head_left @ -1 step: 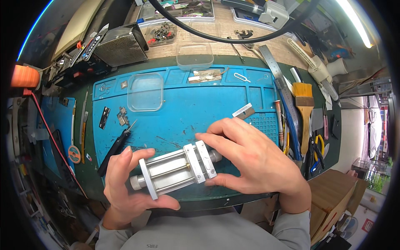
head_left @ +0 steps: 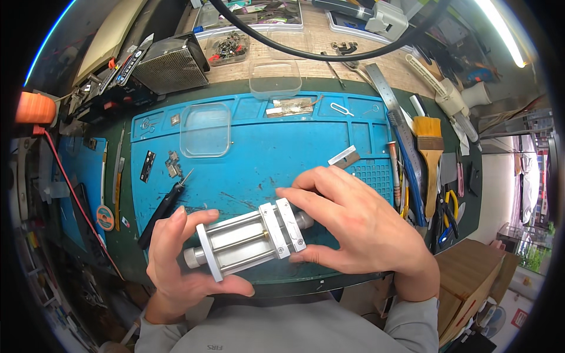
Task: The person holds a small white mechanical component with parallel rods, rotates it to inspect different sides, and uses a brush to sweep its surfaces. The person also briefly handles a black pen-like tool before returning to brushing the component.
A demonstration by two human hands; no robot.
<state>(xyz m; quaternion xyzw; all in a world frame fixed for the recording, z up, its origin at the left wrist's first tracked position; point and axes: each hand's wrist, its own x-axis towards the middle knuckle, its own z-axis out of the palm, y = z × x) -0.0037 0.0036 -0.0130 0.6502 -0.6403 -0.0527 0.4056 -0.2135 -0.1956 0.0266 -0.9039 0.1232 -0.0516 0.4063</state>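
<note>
Between my two hands, a small silver metal vise (head_left: pixel 250 238) is held tilted above the near edge of the blue mat. It has a flat end plate, parallel rods, a central screw and two jaw blocks pushed close together at its right end. My left hand (head_left: pixel 179 259) cups the left end and its round knob, thumb below and fingers above. At the right end my right hand (head_left: pixel 359 226) grips with thumb and index finger by the jaw blocks, its other fingers curled behind and partly hidden. A black-handled screwdriver (head_left: pixel 165 212) lies beyond my left hand.
On the blue mat (head_left: pixel 265 153) stand a clear plastic box (head_left: pixel 206 130) and small metal parts (head_left: pixel 173 164). A flat metal piece (head_left: pixel 344 157) lies beyond my right hand. A brush (head_left: pixel 429 153), a steel ruler (head_left: pixel 397 117) and pliers (head_left: pixel 450 215) line the right side.
</note>
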